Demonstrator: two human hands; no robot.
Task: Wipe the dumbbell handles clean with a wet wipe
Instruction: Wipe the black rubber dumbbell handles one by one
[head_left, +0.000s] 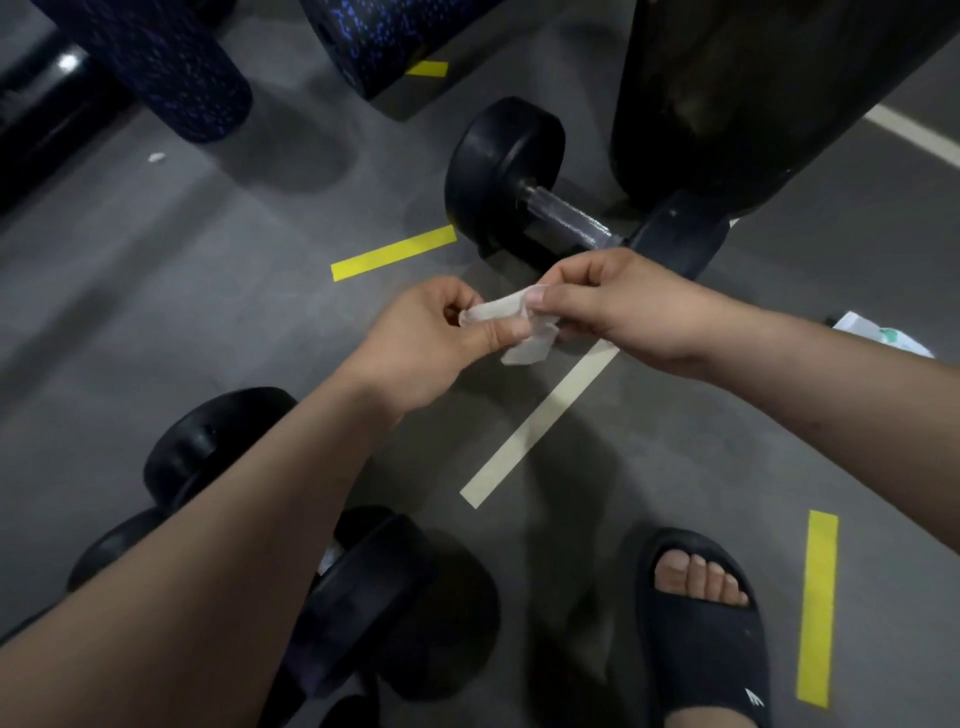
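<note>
A crumpled white wet wipe (519, 332) hangs in the air between both hands, above the grey floor. My left hand (431, 338) pinches its left end with thumb and fingers. My right hand (613, 301) pinches its right end. Just beyond the hands a black dumbbell (504, 171) lies on the floor, its metal handle (566, 218) bare and partly hidden behind my right hand. More black dumbbells (363, 597) lie at the lower left, partly covered by my left forearm; their handles are mostly hidden.
Dark foam rollers (171, 78) stand at the top left and a big dark bag or pad (753, 93) at the top right. Yellow tape strips (392, 253) and a pale strip (540, 421) mark the floor. A white packet (878, 335) lies at right. My foot in a black slide (706, 623) stands at lower right.
</note>
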